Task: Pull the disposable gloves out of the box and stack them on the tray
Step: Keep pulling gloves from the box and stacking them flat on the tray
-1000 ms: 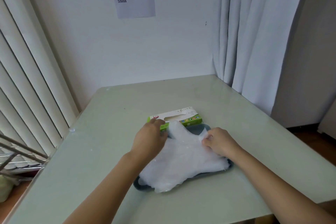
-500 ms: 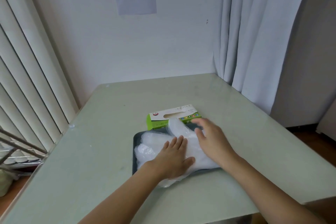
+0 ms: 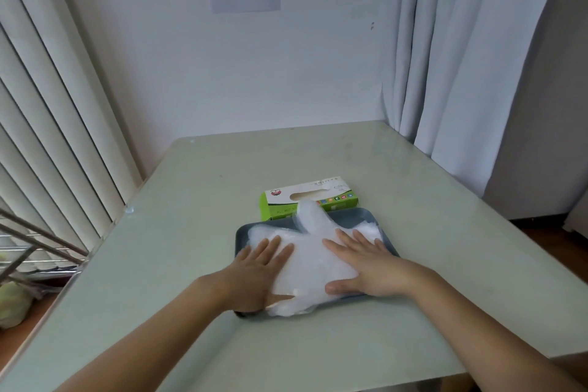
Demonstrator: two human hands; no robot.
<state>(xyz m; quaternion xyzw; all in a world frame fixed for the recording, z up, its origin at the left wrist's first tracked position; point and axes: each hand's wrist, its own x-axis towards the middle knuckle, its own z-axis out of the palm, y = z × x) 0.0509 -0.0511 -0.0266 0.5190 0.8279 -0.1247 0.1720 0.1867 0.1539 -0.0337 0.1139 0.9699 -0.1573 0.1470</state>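
Observation:
A green and white glove box [image 3: 310, 197] lies on the table just behind a dark grey tray [image 3: 356, 216]. A pile of clear disposable gloves [image 3: 310, 259] covers the tray, and one glove's finger sticks up in front of the box. My left hand [image 3: 257, 267] presses flat on the left part of the pile with fingers spread. My right hand [image 3: 366, 264] presses flat on the right part, thumb along the pile's near edge. Some gloves hang over the tray's near rim.
The pale green table [image 3: 191, 232] stands in a corner. Vertical blinds [image 3: 47, 137] run along its left side and white curtains [image 3: 461, 57] hang at the back right. A metal rack [image 3: 28, 242] stands off the table's left edge.
My right hand has come back from near the box and now lies flat on the pile. My left hand has slid to the left part of the pile. The gloves look flatter.

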